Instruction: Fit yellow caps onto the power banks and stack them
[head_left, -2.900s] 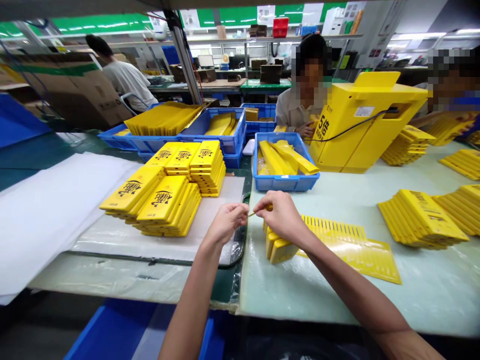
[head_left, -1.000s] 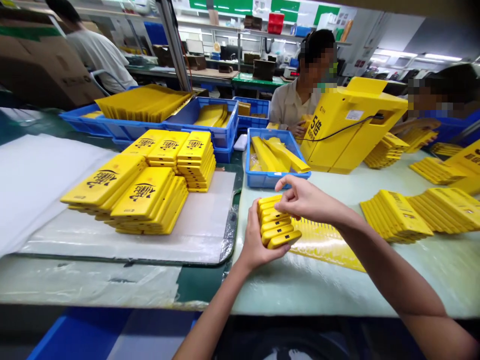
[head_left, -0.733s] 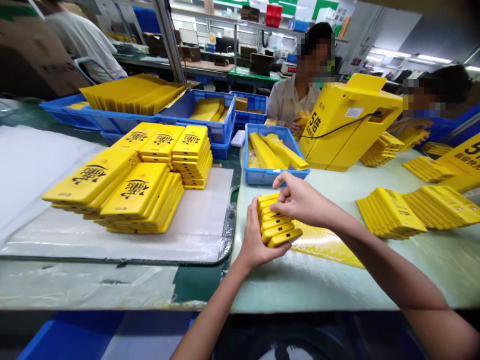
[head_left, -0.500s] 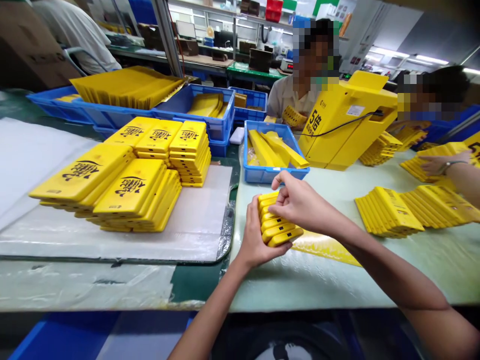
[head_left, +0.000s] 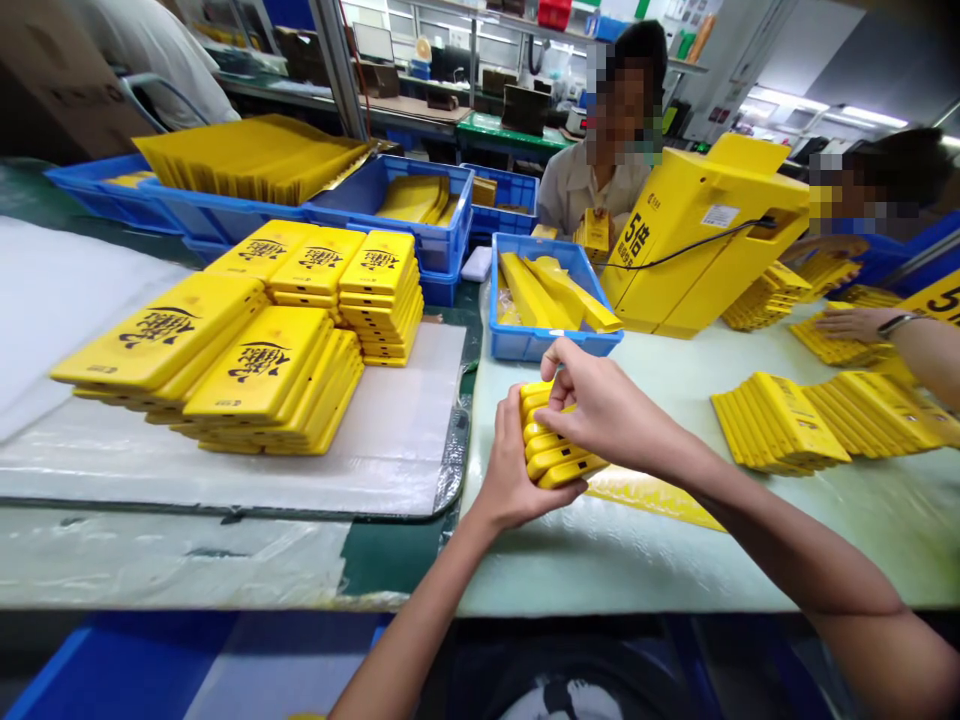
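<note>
Versus earlier, the flat yellow plastic cases (head_left: 559,440) are off the pale green surface (head_left: 622,560): my left grip (head_left: 510,470) clamps them from below, right grip (head_left: 600,405) pinching their top.

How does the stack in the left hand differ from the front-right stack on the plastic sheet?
The held stack is raised in the left hand, while the front-right stack lies on the sheet. The held stack shows narrow edges; the front-right stack shows a broad face with black print. Both are layered yellow pieces.

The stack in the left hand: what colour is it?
The stack in the left hand is bright yellow, clearest in the head view.
</note>
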